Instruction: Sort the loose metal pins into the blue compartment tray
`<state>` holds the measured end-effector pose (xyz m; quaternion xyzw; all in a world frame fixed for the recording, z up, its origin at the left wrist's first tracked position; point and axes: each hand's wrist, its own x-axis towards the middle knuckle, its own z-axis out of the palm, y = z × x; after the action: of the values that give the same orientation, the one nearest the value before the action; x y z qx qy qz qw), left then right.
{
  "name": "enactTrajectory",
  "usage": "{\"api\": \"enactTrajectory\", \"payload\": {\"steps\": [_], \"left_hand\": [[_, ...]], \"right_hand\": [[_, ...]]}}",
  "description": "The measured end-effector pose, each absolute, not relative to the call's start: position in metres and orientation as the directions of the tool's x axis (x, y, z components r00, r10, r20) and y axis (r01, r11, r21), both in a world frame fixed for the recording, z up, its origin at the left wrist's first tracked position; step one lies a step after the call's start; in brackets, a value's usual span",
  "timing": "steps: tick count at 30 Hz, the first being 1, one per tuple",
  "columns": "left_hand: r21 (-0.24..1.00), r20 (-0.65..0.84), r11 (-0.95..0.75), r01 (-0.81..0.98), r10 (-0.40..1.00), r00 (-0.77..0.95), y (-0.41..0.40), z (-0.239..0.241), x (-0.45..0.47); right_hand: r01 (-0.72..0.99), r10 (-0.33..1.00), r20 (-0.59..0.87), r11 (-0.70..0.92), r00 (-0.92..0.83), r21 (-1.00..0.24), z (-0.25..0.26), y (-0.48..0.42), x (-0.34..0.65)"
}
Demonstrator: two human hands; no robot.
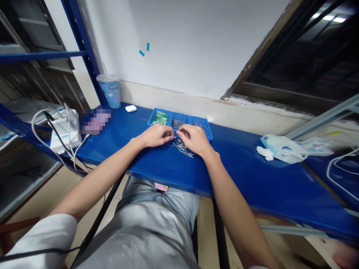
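A loose pile of thin silvery nails (183, 148) lies on the blue table between and just below my hands. My left hand (157, 135) is closed in a pinch, and a short bit of a nail (175, 137) shows at its fingertips. Facing it, my right hand (194, 138) has its thumb and fingers drawn together over the pile; what they hold, if anything, is too small to make out. Behind the hands stand three joined blue bins: the left bin (149, 120) has green packets, while the middle bin (179, 114) and right bin (207, 130), partly covered by my right hand, contain nails.
On the blue table (235, 160), a patterned cup (112, 93) with a straw and a white earbud case (131, 108) stand at the back left. A white power strip (64, 129) with cables sits far left. A wipes pack (282, 148) and crumpled tissue (265, 153) lie right.
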<state>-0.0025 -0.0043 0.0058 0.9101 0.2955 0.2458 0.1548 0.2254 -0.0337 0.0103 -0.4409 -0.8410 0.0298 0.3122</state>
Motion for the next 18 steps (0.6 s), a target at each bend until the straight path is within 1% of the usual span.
{"api": "enactTrajectory", "payload": {"steps": [5,14,18], "left_hand": [[0.429,0.404,-0.777,0.461,0.621,0.672,-0.0061,0.0075,-0.0021],[0.396,0.456,-0.803,0.446,0.593,0.664,-0.0028,0.0029,-0.0016],[0.440,0.445,-0.798,0.413,0.593,0.671,-0.0038,0.0041,-0.0015]], "right_hand": [[0.721,0.758,0.468,0.622,-0.455,-0.305,0.0088,-0.0331,0.2250],[0.704,0.761,0.450,0.628,-0.467,-0.331,0.0098,-0.0331,0.2242],[0.666,0.747,0.490,0.645,-0.449,-0.374,0.0118,-0.0321,0.2255]]}}
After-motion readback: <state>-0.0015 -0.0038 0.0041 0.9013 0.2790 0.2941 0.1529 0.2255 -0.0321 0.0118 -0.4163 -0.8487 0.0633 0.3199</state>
